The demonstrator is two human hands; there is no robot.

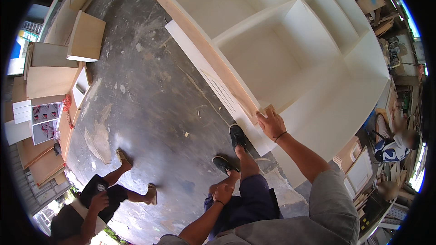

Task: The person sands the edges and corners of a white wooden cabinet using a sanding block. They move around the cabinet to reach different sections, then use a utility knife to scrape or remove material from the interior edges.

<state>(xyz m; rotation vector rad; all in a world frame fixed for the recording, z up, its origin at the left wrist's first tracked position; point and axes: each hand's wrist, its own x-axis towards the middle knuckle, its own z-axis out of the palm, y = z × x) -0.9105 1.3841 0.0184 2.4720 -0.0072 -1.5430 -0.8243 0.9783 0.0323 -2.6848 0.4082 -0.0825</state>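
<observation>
A large white shelf cabinet (pixel 318 95) with several open compartments fills the upper right. Along its near-left side runs a bare wooden edge (pixel 206 47). My right hand (pixel 271 123) is at the cabinet's lower corner, its fingers closed round a small wooden block (pixel 270 108) pressed against that edge. The hand covers part of the block. By my thigh, my left hand (pixel 222 193) is curled closed, and its fingers hide whatever may be inside. A white panel (pixel 218 84) with dark lines shows beneath the cabinet's edge.
On the left stand wooden boxes (pixel 88 36) and boards. Another person (pixel 93 199) walks at the lower left. To the right, a seated person (pixel 393 147) is among stacked timber. My shoes (pixel 237 137) stand on the worn concrete floor (pixel 154 100), near small scraps.
</observation>
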